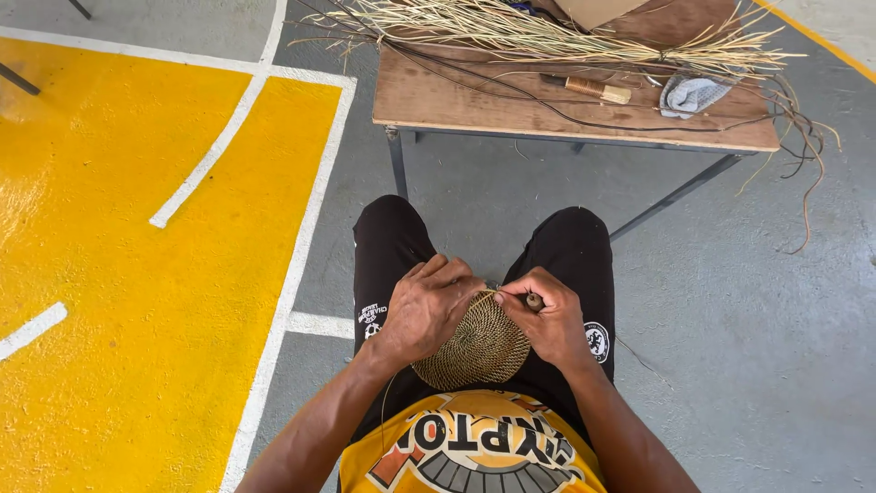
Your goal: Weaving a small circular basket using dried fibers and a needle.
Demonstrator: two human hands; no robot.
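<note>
Woven fibre is forming the disc (pixel 474 351), a flat coiled round that is resting on the lap between both hands. The left hand (pixel 427 309) is gripping the disc's left edge, fingers curled over the rim. The right hand (pixel 547 319) is pinching a small tool (pixel 534 300) at the disc's upper right edge, fingers closed tight around it.

The disc is judged light, fairly stiff across its face yet flexible at the rim; the weave is likely giving good grip, so holding it at the rim beside the working point is appearing the best choice. Loose strand ends may be fragile.

Ahead of the hands, a wooden surface (pixel 429 96) is carrying a bundle of dry straw (pixel 511 27), a knife (pixel 591 88) and a grey cloth (pixel 689 94). Left of the hands, the floor (pixel 137 274) is showing yellow paint with white lines.
</note>
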